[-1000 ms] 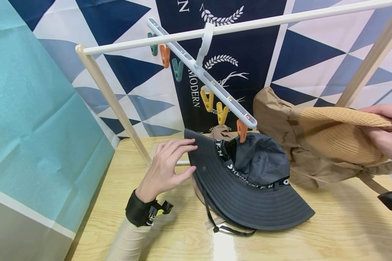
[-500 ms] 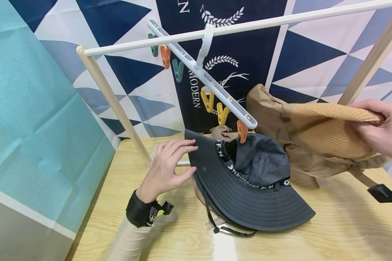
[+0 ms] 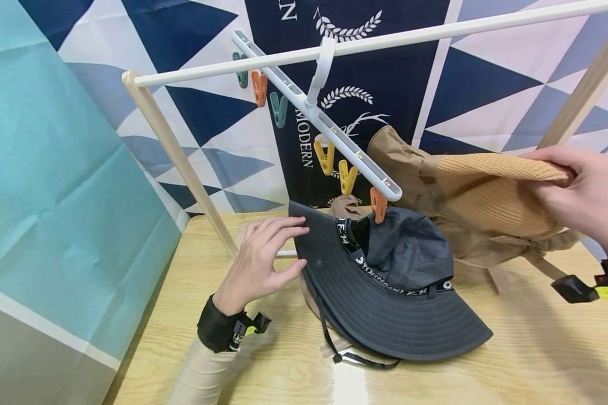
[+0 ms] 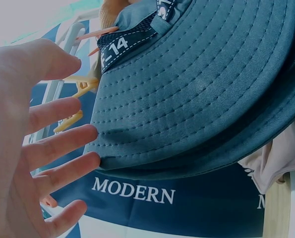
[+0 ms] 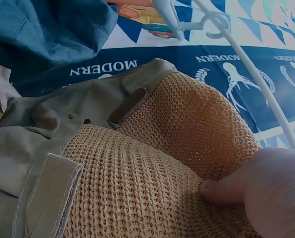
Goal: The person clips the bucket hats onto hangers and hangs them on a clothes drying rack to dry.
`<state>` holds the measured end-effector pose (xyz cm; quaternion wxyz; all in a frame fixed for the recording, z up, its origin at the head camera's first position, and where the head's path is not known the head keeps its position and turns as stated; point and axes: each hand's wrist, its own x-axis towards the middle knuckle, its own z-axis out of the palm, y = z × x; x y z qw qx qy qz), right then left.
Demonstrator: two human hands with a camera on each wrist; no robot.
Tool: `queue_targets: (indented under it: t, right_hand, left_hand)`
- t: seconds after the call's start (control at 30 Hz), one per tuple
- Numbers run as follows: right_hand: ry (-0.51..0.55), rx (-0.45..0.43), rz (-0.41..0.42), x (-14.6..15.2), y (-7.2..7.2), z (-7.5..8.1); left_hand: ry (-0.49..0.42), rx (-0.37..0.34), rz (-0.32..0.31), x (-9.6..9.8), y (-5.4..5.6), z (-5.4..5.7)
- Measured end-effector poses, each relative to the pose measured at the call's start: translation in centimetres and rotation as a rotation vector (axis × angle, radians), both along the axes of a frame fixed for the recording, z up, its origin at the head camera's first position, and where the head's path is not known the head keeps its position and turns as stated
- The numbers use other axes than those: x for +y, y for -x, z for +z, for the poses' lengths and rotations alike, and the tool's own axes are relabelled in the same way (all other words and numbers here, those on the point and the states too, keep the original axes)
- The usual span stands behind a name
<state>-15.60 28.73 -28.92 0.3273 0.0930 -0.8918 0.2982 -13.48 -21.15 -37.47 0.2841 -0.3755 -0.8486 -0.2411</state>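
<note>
A dark grey wide-brimmed hat [image 3: 385,304] with a lettered band hangs tilted at the orange clip [image 3: 379,205] on the near end of the pale blue hanger [image 3: 354,152]. My left hand [image 3: 260,259] is beside its left brim edge, fingers relaxed and apart; the fingertips meet the edge in the left wrist view [image 4: 95,131], though firm contact is hard to tell. At the right, my right hand [image 3: 588,194] pinches the woven straw part of a tan hat [image 3: 491,197] between thumb and fingers. The tan hat's fabric part reaches behind the dark hat.
The hanger hooks over a white rod [image 3: 436,34] on wooden posts [image 3: 177,157]. Yellow clips [image 3: 348,177], green clips [image 3: 278,109] and another orange clip [image 3: 259,88] hang from it. Pinkish-beige cloth [image 3: 347,207] shows behind the dark hat. Below is the wooden table [image 3: 162,315].
My right hand has carried the tan hat leftward, closer to the dark hat and the hanger. My left hand and the dark hat have stayed in place.
</note>
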Motion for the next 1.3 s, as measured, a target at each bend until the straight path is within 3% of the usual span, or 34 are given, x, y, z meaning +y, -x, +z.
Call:
queue_targets:
  t: [0.1,0.53,1.1,1.3]
  right_hand:
    - [-0.036,-0.009,0.001,-0.4,0.2,0.3]
    - [0.036,-0.095,0.081,-2.0,1.3,0.6]
    - [0.007,-0.049,0.137,-5.0,3.5,0.7]
    - [-0.017,-0.079,0.146,-5.7,4.3,0.5]
  left_hand:
    - [0.000,-0.001,-0.001,0.0,0.0,0.0]
    - [0.004,-0.006,-0.001,0.1,0.1,0.0]
    - [0.009,-0.014,0.003,0.1,0.0,-0.1]
    - [0.004,-0.005,0.002,0.1,0.0,-0.1]
